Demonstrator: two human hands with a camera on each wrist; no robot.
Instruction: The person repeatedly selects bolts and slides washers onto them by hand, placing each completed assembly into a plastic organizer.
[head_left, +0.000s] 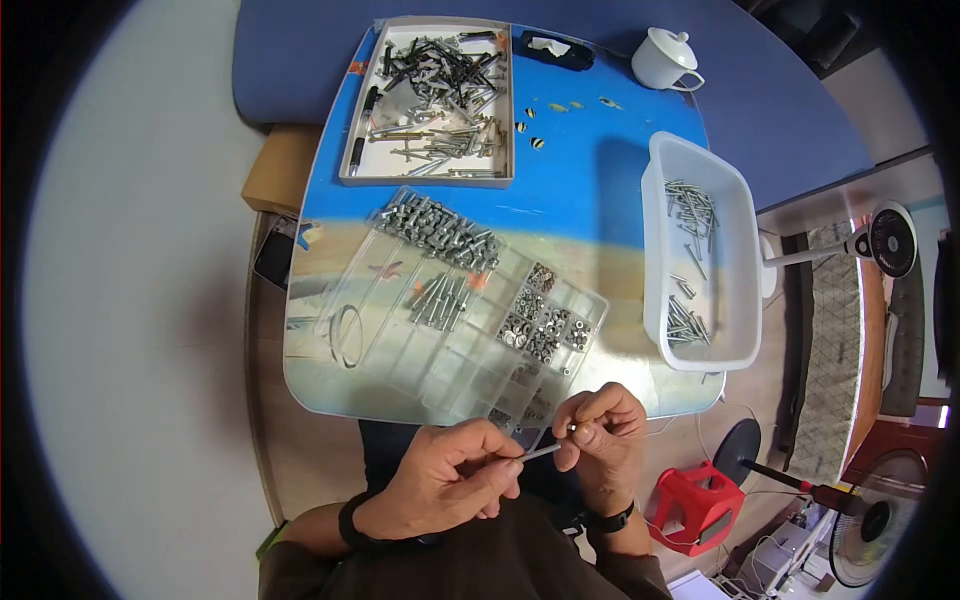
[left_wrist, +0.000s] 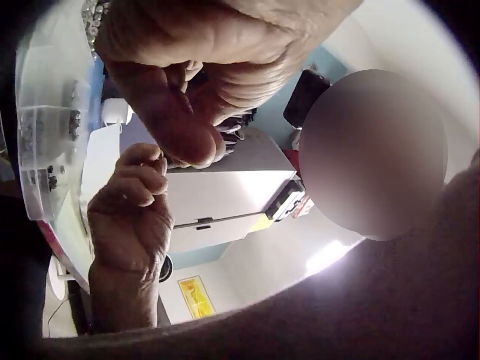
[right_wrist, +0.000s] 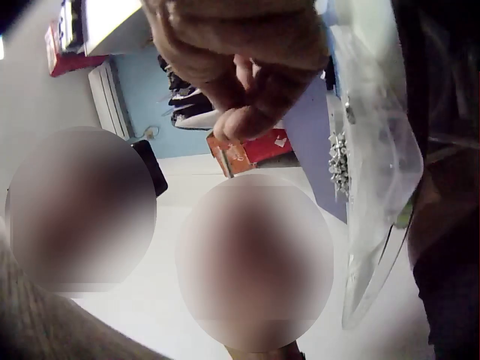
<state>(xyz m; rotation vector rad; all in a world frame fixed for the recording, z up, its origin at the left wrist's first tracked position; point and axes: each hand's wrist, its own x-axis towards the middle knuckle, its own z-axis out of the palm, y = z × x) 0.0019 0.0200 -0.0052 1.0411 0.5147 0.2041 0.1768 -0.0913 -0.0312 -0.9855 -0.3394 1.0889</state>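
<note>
In the head view my left hand (head_left: 450, 480) pinches a silver bolt (head_left: 543, 452) between thumb and fingers. Its shank sticks out toward the right hand, while the other end is hidden in the grip. My right hand (head_left: 605, 440) holds a small shiny nut (head_left: 572, 428) between thumb and fingertips, just above the shank's tip and apart from it. Both hands are close together at the table's near edge, by a clear compartment box (head_left: 420, 370) of bolts, nuts and washers. In the left wrist view the right hand (left_wrist: 131, 217) shows curled beyond the left fingers.
A white tub (head_left: 742, 250) with loose bolts stands at the table's right. At the back left lies a shallow box (head_left: 510, 120) of mixed screws and pens. A lidded white cup (head_left: 665, 60) and a black tissue pack (head_left: 555, 50) are farther back. A red stool (head_left: 695, 505) stands below right.
</note>
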